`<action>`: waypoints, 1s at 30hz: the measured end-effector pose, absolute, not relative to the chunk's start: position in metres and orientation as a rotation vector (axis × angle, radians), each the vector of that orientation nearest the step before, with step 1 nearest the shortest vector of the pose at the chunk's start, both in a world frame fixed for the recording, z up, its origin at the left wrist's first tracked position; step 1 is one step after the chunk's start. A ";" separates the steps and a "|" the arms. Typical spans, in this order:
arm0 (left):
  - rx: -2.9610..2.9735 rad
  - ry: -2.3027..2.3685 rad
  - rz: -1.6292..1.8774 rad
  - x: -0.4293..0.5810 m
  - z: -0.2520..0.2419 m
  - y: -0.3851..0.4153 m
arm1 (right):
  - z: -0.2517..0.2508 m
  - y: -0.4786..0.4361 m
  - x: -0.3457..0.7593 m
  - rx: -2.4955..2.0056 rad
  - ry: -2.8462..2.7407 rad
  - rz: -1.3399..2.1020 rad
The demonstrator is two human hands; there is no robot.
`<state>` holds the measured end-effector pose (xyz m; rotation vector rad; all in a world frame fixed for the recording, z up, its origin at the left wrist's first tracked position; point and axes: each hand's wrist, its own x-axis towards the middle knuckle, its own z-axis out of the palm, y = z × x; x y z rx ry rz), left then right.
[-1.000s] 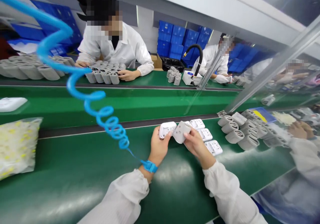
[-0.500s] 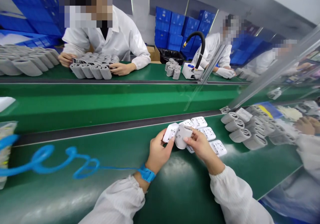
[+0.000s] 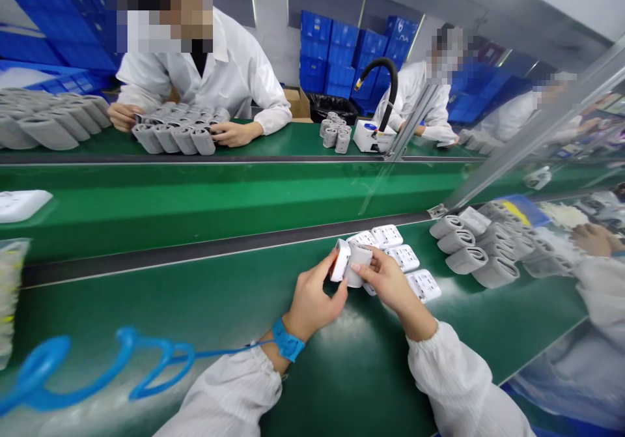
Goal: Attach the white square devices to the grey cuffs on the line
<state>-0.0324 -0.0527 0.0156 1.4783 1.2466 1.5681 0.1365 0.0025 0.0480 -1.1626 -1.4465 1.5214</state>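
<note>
My left hand (image 3: pixel 315 297) is closed on a small white plastic case (image 3: pixel 341 259), turned edge-on with an orange-red strip showing on its left side. Thumb and fingers of my right hand (image 3: pixel 388 277) grip a grey rolled cuff (image 3: pixel 359 262) right beside the case; whether the two are joined I cannot tell. Behind and right of my hands, several white cases (image 3: pixel 403 256) with dark markings lie on the green work surface. A blue wrist strap (image 3: pixel 287 340) with a coiled blue cord (image 3: pixel 163 359) is on my left wrist.
Grey rolled cuffs (image 3: pixel 493 254) stand grouped at the right, near a neighbour's sleeve. Beyond the green belt (image 3: pixel 195 193), a co-worker (image 3: pixel 234 66) handles several cuffs. A white case (image 3: pixel 22 206) is on the belt at far left. A slanted metal post (image 3: pixel 488 163) rises at the right.
The white case in my left hand has turned from face-up to edge-on. My left fingers have shifted. Another white case on the belt has moved right into view, and the blue cord has swung lower.
</note>
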 end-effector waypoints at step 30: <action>0.771 0.666 1.201 -0.042 0.027 -0.043 | 0.060 -0.016 0.148 -0.811 -1.425 1.775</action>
